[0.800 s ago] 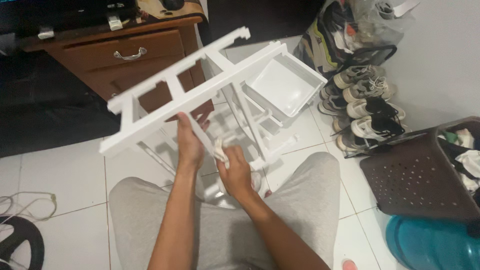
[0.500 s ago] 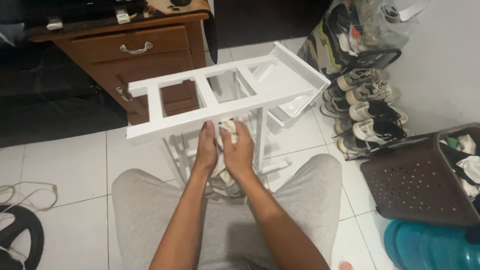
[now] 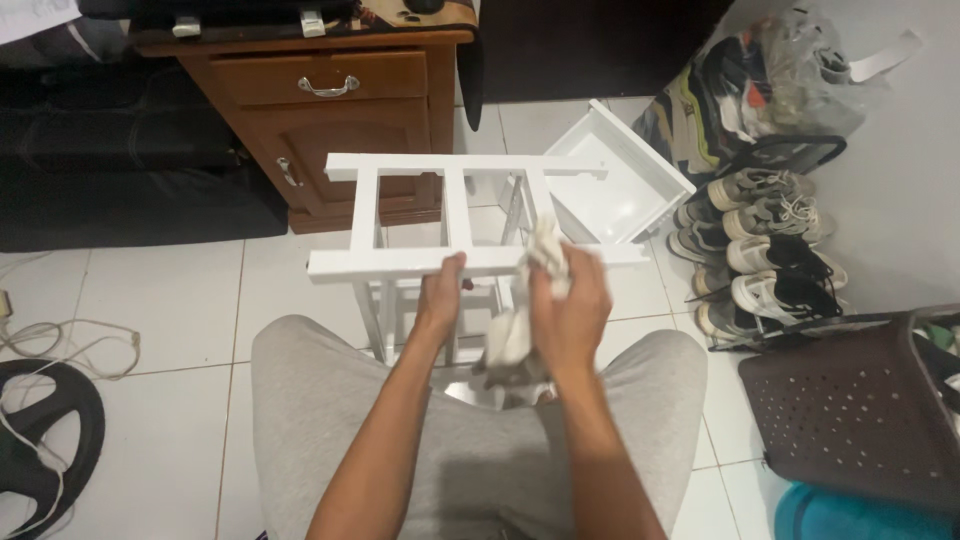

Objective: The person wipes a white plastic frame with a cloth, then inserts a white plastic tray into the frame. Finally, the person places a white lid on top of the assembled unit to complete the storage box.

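The left hand closes its grip on the near rail of the white plastic frame held above the lap, while the right hand, just beside, clutches a white cloth pressed against that rail, with the farther bars seemingly unwiped.

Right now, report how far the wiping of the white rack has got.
Under way. The left hand grips the white rack frame; the right hand presses a white cloth on its near rail. The white drawer behind sits untouched. Cleaned parts cannot be told apart.
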